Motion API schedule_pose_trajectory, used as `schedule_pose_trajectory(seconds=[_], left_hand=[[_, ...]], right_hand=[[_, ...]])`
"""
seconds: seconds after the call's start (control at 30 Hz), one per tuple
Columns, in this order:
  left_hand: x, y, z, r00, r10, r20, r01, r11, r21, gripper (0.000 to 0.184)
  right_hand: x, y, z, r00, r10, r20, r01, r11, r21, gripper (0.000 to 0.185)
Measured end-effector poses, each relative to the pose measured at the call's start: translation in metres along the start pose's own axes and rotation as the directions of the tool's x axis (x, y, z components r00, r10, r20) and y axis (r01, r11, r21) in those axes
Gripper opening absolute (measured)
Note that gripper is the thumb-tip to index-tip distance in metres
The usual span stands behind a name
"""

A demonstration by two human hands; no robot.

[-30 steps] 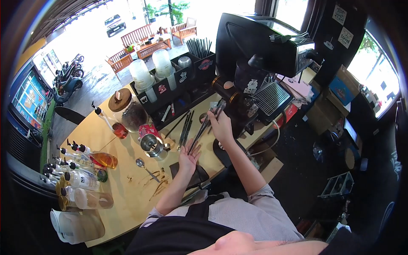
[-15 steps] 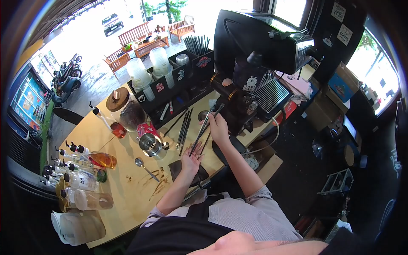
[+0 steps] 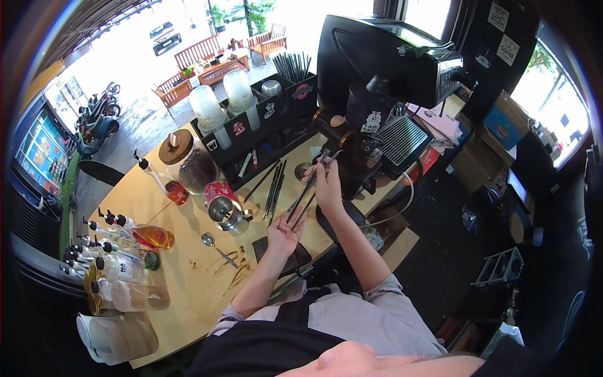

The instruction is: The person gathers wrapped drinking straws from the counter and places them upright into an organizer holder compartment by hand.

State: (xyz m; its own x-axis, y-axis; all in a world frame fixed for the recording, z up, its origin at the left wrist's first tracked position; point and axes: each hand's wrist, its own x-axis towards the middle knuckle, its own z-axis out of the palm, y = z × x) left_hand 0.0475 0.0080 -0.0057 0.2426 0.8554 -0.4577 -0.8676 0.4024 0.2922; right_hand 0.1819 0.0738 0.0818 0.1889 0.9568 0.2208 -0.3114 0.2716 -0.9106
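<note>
My right hand (image 3: 328, 187) is closed around the upper part of several thin black straws (image 3: 306, 200), held slanting over the counter. My left hand (image 3: 286, 238) is palm up beneath their lower ends. Its fingers are stretched out and spread, and the straw ends touch or lie close to them. More black straws (image 3: 274, 191) lie on the wooden counter (image 3: 188, 301), left of my hands. Below my left hand is a dark cloth-like piece (image 3: 300, 256) at the counter's edge. A small round metal cup (image 3: 303, 170) stands behind the held straws, partly hidden.
A metal pitcher (image 3: 224, 212) and a spoon (image 3: 218, 250) are on the left, near brown smears. Pump bottles (image 3: 151, 236) line the far left. A black organizer (image 3: 251, 135) with cups and straws stands behind; a coffee machine (image 3: 377, 69) and a black grinder (image 3: 352, 141) are at right.
My right hand has shifted slightly right and tilted, turning the straws with it. My left hand stays low, its fingers raised a little more toward the straw ends.
</note>
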Motion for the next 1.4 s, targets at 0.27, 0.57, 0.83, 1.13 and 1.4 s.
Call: schedule_pose_trajectory(seconds=[0.27,0.57,0.83,1.13,1.4], left_hand=[[-0.007,0.003,0.019,0.996,0.075,-0.055,-0.074,0.997,0.025,0.052],[0.000,0.009,-0.008,0.983,-0.073,0.170,-0.073,0.694,0.716,0.061],[-0.004,0.025,0.003,0.891,-0.329,0.312,0.019,0.715,0.699,0.050],[-0.003,0.028,0.003,0.801,-0.512,0.310,0.130,0.655,0.744,0.032],[0.001,0.035,0.018,0.757,-0.563,0.333,0.131,0.629,0.766,0.033]], right_hand=[[-0.027,0.034,0.008,0.991,0.040,0.131,-0.043,0.999,0.020,0.020],[-0.028,0.044,0.001,0.906,0.292,0.305,-0.327,0.943,0.070,0.018],[-0.021,0.039,-0.010,0.768,0.412,0.491,-0.506,0.860,0.070,0.018],[0.036,0.015,-0.012,0.861,0.447,0.243,-0.493,0.850,0.184,0.034],[0.067,-0.006,-0.010,0.835,0.389,0.389,-0.338,0.921,-0.194,0.051]])
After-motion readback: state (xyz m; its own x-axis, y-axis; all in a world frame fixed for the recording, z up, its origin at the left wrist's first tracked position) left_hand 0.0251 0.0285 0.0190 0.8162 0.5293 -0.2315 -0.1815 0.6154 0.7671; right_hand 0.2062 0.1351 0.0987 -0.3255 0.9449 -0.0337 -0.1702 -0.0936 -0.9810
